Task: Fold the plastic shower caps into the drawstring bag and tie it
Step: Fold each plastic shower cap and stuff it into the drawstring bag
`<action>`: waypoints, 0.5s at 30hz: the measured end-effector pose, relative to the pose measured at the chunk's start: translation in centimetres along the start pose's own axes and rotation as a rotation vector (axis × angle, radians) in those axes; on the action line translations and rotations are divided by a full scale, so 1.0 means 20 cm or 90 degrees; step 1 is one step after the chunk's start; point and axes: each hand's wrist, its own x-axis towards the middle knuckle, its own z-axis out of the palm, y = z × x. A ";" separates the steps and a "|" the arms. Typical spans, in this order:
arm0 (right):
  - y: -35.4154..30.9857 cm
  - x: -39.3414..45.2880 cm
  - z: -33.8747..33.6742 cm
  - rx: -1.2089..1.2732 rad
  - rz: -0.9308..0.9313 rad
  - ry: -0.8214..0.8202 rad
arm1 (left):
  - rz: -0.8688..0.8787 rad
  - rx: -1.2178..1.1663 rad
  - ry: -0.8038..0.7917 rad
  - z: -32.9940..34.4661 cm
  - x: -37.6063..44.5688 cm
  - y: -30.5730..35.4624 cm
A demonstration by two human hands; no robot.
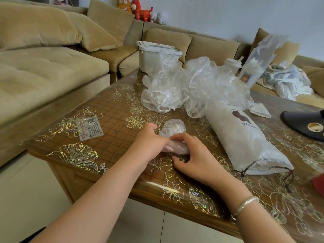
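Note:
A small bundle of clear plastic, a folded shower cap [173, 130], lies on the table's near middle. My left hand [149, 142] and my right hand [192, 155] both pinch its near end, pressing it to the tabletop. Behind it sits a loose heap of several crumpled clear shower caps [192, 85]. To the right lies the white drawstring bag [245, 137], long and partly filled, its mouth toward me with a dark cord [287, 178] trailing from it.
The wooden table [114, 111] has a glossy floral cover and a small card [89, 128] at the left. A white lidded container [154, 55], a plastic bottle [231, 64] and a clear packet [259, 58] stand at the back. A black object [303, 123] lies far right. Sofas surround the table.

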 end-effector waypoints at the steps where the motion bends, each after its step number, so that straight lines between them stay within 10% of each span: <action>1: 0.00 0.00 0.00 -0.012 -0.001 0.007 | -0.002 -0.008 0.004 0.00 0.00 0.00; 15: 0.03 0.00 -0.06 0.231 0.163 0.079 | 0.186 0.197 -0.053 0.02 -0.01 0.00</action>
